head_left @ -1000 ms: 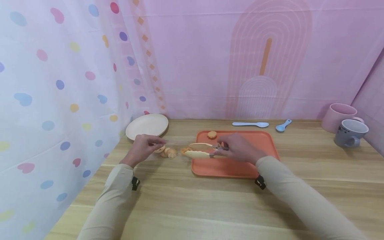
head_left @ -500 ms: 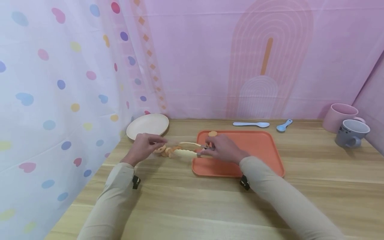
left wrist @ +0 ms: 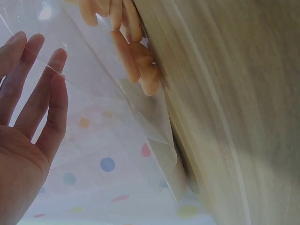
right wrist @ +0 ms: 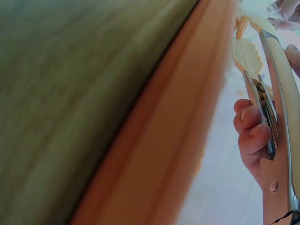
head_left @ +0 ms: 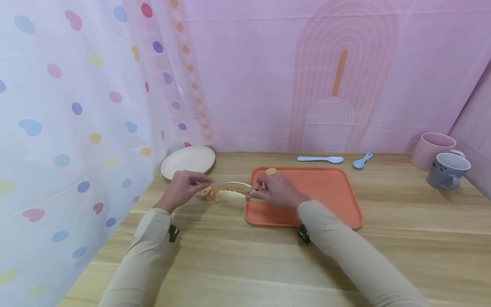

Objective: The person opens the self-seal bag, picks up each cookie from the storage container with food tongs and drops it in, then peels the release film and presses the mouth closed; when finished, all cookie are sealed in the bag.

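Observation:
In the head view my left hand [head_left: 183, 188] pinches the edge of a clear plastic bag [left wrist: 89, 61] at its mouth. Several small round golden-brown biscuits [left wrist: 140, 58] lie inside the bag, low against the table. My right hand [head_left: 279, 190] grips a pair of tongs [right wrist: 283, 93] with cream scalloped tips and metal handles. The tongs point left, and their tips reach in among the biscuits at the bag's mouth. The tips stand slightly apart, and a biscuit shows beside them in the right wrist view. My right hand hovers over the left part of an orange tray [head_left: 322, 213].
A single biscuit [head_left: 271, 171] sits at the tray's back left corner. Behind the left hand is a cream plate [head_left: 188, 161]. A white spoon [head_left: 320, 159] and a blue measuring spoon [head_left: 362, 161] lie at the back, with a pink mug [head_left: 431, 149] and a grey mug [head_left: 446, 170] at right.
My right hand has moved left with the tongs, bringing their tips from the tray's left edge in among the bagged biscuits. The left hand has stayed in place.

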Motion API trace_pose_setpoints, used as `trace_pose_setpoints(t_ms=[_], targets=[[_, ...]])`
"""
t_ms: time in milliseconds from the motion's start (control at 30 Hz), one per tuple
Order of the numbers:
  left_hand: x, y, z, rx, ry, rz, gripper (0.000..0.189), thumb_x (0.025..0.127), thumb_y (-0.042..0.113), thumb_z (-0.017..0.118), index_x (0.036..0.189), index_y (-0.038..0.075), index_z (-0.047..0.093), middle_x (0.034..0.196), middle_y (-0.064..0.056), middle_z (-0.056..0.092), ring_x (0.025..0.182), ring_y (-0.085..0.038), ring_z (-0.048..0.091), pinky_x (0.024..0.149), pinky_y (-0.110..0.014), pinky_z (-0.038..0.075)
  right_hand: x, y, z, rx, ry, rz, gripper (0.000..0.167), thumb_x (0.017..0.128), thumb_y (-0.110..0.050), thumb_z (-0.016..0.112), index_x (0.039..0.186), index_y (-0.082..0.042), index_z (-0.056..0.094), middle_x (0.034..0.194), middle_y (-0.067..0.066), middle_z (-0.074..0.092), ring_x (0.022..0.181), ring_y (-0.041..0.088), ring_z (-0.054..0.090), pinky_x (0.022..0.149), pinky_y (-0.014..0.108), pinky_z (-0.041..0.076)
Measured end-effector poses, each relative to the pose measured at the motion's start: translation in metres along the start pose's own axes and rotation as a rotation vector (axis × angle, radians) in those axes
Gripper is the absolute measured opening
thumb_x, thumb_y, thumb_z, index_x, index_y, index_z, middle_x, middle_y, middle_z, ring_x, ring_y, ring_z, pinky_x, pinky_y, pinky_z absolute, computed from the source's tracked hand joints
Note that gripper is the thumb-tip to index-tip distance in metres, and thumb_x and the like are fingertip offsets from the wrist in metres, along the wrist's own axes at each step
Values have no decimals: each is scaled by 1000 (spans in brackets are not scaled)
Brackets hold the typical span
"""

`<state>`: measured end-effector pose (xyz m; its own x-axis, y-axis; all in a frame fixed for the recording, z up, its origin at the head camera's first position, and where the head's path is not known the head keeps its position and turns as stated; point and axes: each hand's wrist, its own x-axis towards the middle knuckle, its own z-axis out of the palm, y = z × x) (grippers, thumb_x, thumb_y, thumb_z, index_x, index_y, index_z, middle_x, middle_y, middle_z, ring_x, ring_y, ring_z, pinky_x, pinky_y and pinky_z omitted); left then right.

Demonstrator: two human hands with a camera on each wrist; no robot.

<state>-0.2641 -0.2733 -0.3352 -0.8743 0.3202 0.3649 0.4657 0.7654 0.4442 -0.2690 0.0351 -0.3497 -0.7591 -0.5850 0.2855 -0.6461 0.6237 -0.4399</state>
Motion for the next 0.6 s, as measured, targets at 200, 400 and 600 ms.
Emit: trace_pose_setpoints(t_ms=[200,400,600], targets=[[0,0,-1,0,9,14,11,89,8,75,99,7,80,101,-11,80,91,-25,77,77,-34,64,4,-3,3,9,2,6,31,94,-42,69,82,-15,60,66,-4,55,54,7,36,53,20,33],[0,0,-2,8,13,24,11,89,8,74,99,7,80,100,-11,80,92,-26,77,76,-34,64,8,-9,8,54,17,49,29,93,-40,71,82,-15,62,72,-5,61,56,7,42,54,20,36],[1,1,-3,18,13,23,11,89,9,74,99,7,80,101,-11,79,91,-26,77,76,-34,64,12,-14,13,87,-1,123,36,94,-43,69,79,-14,56,63,-6,46,55,8,37,53,21,31]])
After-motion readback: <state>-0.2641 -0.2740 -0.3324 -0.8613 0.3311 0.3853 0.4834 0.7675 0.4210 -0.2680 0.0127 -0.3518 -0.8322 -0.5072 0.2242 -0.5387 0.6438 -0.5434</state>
